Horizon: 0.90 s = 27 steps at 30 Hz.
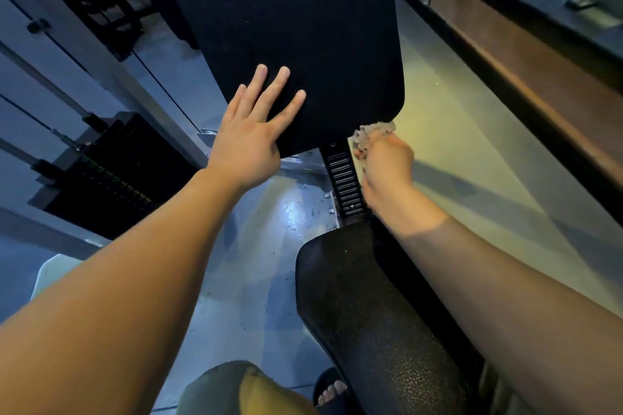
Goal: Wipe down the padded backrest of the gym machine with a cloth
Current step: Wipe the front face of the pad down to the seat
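Right hand [387, 162] is balled tight around the cloth [371, 135], sitting right at the backrest's [286, 27] bottom right corner. Left hand [251, 135] is spread flat on its lower left edge, bracing it. I'd flatten that cloth out and run overlapping strokes up the pad. Backrest top is cut off, and most of the cloth is buried in the fist.

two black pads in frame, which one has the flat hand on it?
The upper pad, the backrest: the left hand lies open and flat on its lower left corner. The seat pad below has no hand on it; the right hand grips the cloth.
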Tool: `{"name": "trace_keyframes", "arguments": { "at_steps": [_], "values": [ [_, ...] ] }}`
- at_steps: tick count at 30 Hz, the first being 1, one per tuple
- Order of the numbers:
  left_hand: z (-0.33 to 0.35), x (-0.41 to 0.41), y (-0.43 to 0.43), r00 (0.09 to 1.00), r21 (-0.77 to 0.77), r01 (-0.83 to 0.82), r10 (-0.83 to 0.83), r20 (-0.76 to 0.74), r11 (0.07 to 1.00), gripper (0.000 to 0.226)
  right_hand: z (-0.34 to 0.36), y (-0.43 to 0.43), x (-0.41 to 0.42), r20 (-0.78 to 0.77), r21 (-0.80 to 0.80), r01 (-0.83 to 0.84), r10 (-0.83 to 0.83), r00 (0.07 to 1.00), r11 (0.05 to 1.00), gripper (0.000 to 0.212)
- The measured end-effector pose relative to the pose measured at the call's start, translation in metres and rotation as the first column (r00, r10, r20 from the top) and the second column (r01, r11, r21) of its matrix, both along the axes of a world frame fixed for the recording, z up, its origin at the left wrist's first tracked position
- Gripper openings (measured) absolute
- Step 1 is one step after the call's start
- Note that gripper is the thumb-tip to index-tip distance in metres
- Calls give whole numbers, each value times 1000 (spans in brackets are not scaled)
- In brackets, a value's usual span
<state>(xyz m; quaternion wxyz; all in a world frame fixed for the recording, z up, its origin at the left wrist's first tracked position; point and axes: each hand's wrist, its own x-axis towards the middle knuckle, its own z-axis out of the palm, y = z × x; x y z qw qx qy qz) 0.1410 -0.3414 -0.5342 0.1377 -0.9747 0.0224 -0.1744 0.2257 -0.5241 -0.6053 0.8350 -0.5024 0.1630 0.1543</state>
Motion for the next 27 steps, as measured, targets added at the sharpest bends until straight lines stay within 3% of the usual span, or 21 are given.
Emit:
{"name": "trace_keyframes", "arguments": {
  "at_steps": [3, 5, 8, 10, 11, 13, 15, 17, 19, 20, 22, 24, 27],
  "values": [
    [4, -1, -3, 1000, -62, 14, -14, 0, 998, 87, 12, 38, -24, -76, 31, -136, 138, 988, 990, 19],
    [7, -4, -7, 999, -222, 42, -34, 42, 974, 79, 13, 54, -44, -129, 64, -155, 162, 978, 986, 26],
    [1, -18, -19, 993, -505, 37, 25, 116, 862, 58, 2, 52, -53, -5, -56, -326, 326, 945, 944, 26],
    [-11, -30, -30, 975, -677, -105, 211, 76, 729, 38, -7, 38, -47, 64, -112, -393, 402, 914, 913, 23],
    [-18, -33, -35, 948, -761, -206, 319, 2, 615, 25, -11, 30, -42, 76, -129, -398, 409, 909, 908, 22],
    [-32, -33, -45, 882, -883, -373, 403, -243, 285, 13, -15, 20, -37, 98, -139, -406, 421, 902, 903, 24],
    [-43, -27, -56, 861, -901, -421, 267, -433, -106, 27, -18, 17, -36, 146, -171, -449, 473, 869, 877, 28],
    [-49, -17, -68, 904, -843, -330, 116, -412, -425, 31, -18, 14, -34, 189, -210, -538, 574, 797, 816, 34],
    [-55, -7, -76, 938, -760, -206, 97, -333, -616, 31, -13, 6, -29, 241, -355, -570, 661, 711, 741, 38],
    [-56, -1, -79, 946, -714, -142, 118, -302, -686, 31, -10, 1, -25, 255, -488, -522, 686, 681, 700, 39],
    [-59, 8, -82, 944, -618, -13, 195, -267, -786, 26, -8, -12, -14, 325, -723, -274, 663, 674, 634, 36],
    [-63, 14, -85, 905, -543, 100, 303, -298, -834, 16, -6, -24, -5, 460, -825, 22, 649, 606, 565, 28],
    [-67, 22, -89, 837, -441, 225, 404, -369, -869, 13, -3, -26, 11, 557, -810, 386, 786, 269, 442, 12]
  ]
}}
